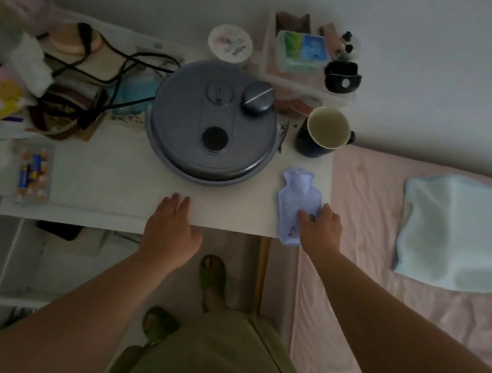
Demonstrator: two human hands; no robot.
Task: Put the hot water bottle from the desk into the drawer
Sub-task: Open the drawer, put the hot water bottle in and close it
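Observation:
A small pale lilac hot water bottle (294, 202) lies flat at the front right corner of the white desk (114, 180), its lower end sticking out past the desk's front edge. My right hand (321, 227) rests on the bottle's lower right side, fingers laid over it and the thumb on its face. My left hand (169, 227) lies flat on the desk's front edge near the middle, fingers apart and holding nothing. A white drawer front (66, 219) shows just under the desk's front left edge, pulled slightly out.
A large round grey appliance (211, 124) fills the desk's middle, with a dark mug (323, 133) to its right. Cables, bags and a battery pack (32, 172) crowd the left. A clear storage box (306, 57) stands behind. A pink bed (385, 216) with a blue pillow adjoins on the right.

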